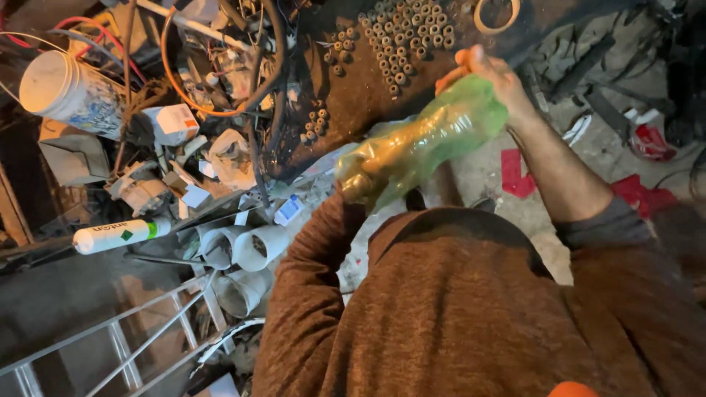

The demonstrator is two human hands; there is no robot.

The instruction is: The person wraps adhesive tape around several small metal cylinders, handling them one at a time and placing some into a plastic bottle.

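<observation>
Now green bag (434,140) slants lower-left to upper-right; right hand (489,77) grips top

A dim, warm-toned scene is lit unevenly, with the strongest light falling beyond the fingers (471,59) of the right hand (494,73) onto pale floor. Glare is seen on the green plastic bag (426,140) just below those fingers, where motion blur softens its folds. Deep shadow is cast over the clutter far to the fingers' left and over the upper corners. Straight lines are bent near the frame edges by wide-angle distortion.
</observation>
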